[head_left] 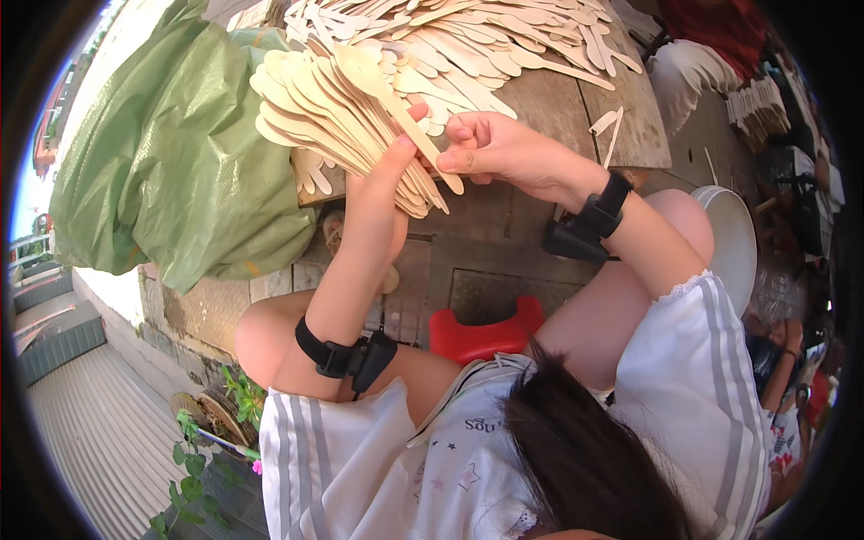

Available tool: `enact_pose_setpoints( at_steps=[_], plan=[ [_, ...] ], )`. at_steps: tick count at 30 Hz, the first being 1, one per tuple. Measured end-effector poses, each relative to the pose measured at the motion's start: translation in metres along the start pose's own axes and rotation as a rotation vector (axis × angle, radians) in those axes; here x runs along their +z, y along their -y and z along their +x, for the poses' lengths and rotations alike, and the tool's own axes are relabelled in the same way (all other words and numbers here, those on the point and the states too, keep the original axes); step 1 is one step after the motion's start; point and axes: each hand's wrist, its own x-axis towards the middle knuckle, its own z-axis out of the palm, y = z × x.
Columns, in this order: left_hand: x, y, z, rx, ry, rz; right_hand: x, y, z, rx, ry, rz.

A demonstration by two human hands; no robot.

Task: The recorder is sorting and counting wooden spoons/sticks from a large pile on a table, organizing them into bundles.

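A thick fanned bundle of pale wooden spoons point(310, 103) is in my left hand point(376, 184), its fingers wrapped round the handles and the thumb across the front. The bowls point up and left, the handle ends down and right. One wooden spoon point(396, 106) lies on top of the fan, at a steeper slant. My right hand point(513, 155) has its fingers curled and its thumb at the lower handle of that top spoon, closed on it. Behind the bundle, a large loose heap of wooden spoons point(468, 58) covers the wooden table point(558, 99).
A green woven sack point(180, 153) stands at the left against the table. Between my knees is a red plastic stool point(486, 331); a white bucket point(727, 238) stands by my right knee. Another person's pale trousers point(688, 76) and stacked wooden pieces point(758, 108) are at far right.
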Motion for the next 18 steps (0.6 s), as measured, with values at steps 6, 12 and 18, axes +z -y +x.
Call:
enact_pose_setpoints(
  at_steps=[6, 12, 18],
  plan=[
    [-0.003, 0.003, -0.003, -0.113, 0.041, -0.034, -0.003, -0.005, -0.001, 0.149, -0.019, 0.117],
    [0.000, 0.008, 0.000, -0.010, 0.058, 0.092, -0.034, 0.025, -0.007, -0.227, -0.326, -0.827],
    [0.004, 0.003, -0.002, -0.079, 0.120, 0.028, -0.128, 0.036, -0.028, -0.244, -0.730, -1.284]
  ],
)
